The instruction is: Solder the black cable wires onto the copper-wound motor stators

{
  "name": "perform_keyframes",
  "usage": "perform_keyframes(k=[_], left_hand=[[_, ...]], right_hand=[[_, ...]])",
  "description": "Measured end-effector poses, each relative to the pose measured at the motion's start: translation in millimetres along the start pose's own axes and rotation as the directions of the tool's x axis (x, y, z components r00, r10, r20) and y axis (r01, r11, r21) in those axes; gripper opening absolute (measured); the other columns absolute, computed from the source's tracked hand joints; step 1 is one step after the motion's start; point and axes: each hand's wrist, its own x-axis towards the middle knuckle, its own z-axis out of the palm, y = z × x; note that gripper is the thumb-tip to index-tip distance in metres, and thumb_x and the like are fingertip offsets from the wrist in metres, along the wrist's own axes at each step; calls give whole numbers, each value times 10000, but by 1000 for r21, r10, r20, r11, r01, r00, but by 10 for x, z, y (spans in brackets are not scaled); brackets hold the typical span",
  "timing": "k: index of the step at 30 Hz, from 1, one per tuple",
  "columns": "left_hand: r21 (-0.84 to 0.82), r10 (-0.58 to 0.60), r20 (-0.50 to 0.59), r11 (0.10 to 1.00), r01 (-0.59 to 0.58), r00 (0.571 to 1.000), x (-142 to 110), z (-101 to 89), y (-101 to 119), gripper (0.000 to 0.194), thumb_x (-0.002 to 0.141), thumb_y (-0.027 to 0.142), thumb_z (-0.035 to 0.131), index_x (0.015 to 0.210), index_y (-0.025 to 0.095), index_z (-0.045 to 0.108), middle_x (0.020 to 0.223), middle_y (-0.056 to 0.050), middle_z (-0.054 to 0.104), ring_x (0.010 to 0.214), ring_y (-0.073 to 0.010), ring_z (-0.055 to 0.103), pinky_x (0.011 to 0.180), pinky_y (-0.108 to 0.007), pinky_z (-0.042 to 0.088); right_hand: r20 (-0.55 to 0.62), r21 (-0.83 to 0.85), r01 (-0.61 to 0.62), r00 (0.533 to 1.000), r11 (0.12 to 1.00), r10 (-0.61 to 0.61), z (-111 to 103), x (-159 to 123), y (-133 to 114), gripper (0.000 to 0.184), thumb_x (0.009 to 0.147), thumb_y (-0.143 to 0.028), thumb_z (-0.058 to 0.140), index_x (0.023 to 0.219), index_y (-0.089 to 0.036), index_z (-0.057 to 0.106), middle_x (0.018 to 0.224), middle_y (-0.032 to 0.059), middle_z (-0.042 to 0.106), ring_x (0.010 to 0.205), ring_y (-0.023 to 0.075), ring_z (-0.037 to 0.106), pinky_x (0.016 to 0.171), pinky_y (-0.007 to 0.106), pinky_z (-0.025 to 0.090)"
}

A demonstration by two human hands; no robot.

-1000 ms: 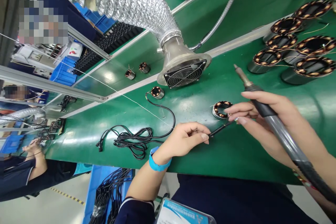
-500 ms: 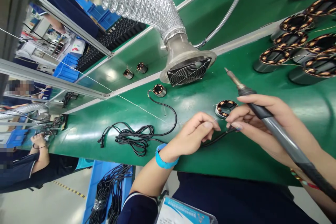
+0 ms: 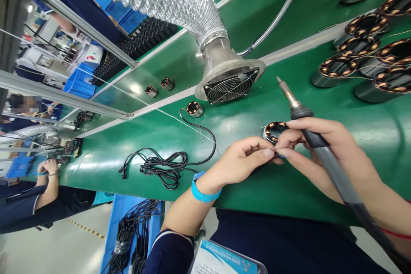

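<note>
My right hand [image 3: 334, 154] grips a soldering iron [image 3: 326, 154] between thumb-side fingers and palm, its bare metal tip pointing up and away over the bench. The same hand's thumb and fingertip pinch the end of a black cable. My left hand [image 3: 247, 160], with a blue wristband, is closed at that cable end too, its fingertips meeting those of my right hand. The fingers mostly hide the wires there. Just behind the fingertips stands a small motor stator [image 3: 268, 132] with copper windings, partly covered by my right fingers.
A fume extractor hood [image 3: 231, 85] hangs over the green bench [image 3: 231, 122]. Another stator [image 3: 194, 109] is joined to a coiled black cable [image 3: 167, 165]. Larger stators [image 3: 337, 70] stand at right. A blue bin [image 3: 111, 227] holds cables below. A co-worker's hands [image 3: 48, 167] are at far left.
My left hand has moved right, bringing its fingertips against those of my right hand at the cable end. My right hand has shifted slightly left with the soldering iron.
</note>
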Motion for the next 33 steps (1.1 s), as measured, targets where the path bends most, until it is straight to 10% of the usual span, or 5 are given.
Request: perform_keyframes(k=[5, 11, 17, 27, 33], left_hand=[[-131, -82, -139, 989, 64, 987, 70, -11, -8, 331, 761, 440, 758, 779, 162, 579, 649, 40, 557, 572, -62, 450, 588, -229, 368], [41, -38, -392, 997, 58, 919, 317, -98, -86, 97, 761, 134, 618, 679, 158, 572, 601, 63, 520, 600, -62, 456, 620, -225, 371], [82, 34, -406, 997, -1, 913, 375, -141, -154, 91, 763, 133, 618, 682, 157, 584, 615, 61, 541, 603, -61, 469, 611, -222, 372], [125, 122, -371, 989, -81, 921, 359, -155, -182, 129, 805, 106, 600, 698, 169, 567, 636, 54, 542, 613, -63, 489, 606, -209, 390], [156, 146, -348, 983, -97, 926, 369, -169, -193, 157, 816, 107, 613, 693, 178, 546, 623, 59, 527, 613, -66, 504, 616, -206, 414]], right_hand=[[-11, -105, 11, 1000, 994, -12, 34, 8, 27, 348, 958, -249, 637, 1281, -285, 514, 882, -35, 710, 774, 103, 702, 738, 202, 588], [-185, -301, -346, 935, 888, 302, -78, -152, 18, 423, 1008, -467, 543, 1379, -268, 579, 915, 29, 741, 723, 166, 706, 744, 333, 593], [-205, -334, -246, 961, 910, 185, -203, -437, 48, 140, 906, -370, 695, 965, -245, 672, 897, 74, 712, 686, 175, 676, 599, 316, 550], [10, -246, -148, 988, 958, 156, -254, -589, 230, 100, 941, -312, 644, 1012, -246, 669, 903, 57, 715, 623, 114, 654, 530, 243, 492], [-100, -294, -200, 979, 935, 178, -207, -558, 144, 231, 962, -477, 611, 924, -250, 635, 840, 50, 696, 598, 115, 635, 495, 257, 467]])
